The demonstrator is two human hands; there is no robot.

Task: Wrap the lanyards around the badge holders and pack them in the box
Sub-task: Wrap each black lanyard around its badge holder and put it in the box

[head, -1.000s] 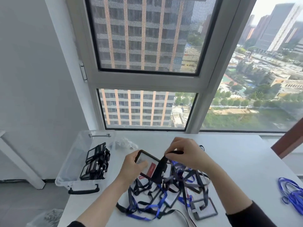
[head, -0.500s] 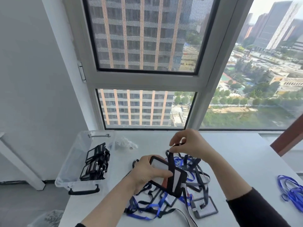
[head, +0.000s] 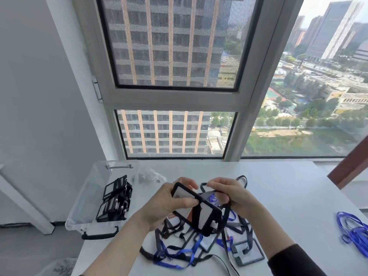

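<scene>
Left hand gripping badge holder, right hand pinching lanyard

High-rise office room: white table against large window, city towers outside, badge holders heaped.

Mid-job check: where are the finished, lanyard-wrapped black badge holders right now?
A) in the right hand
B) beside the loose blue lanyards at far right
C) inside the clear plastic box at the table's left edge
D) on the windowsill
C: the wrapped black badge holders lie stacked inside the clear plastic box.
</scene>
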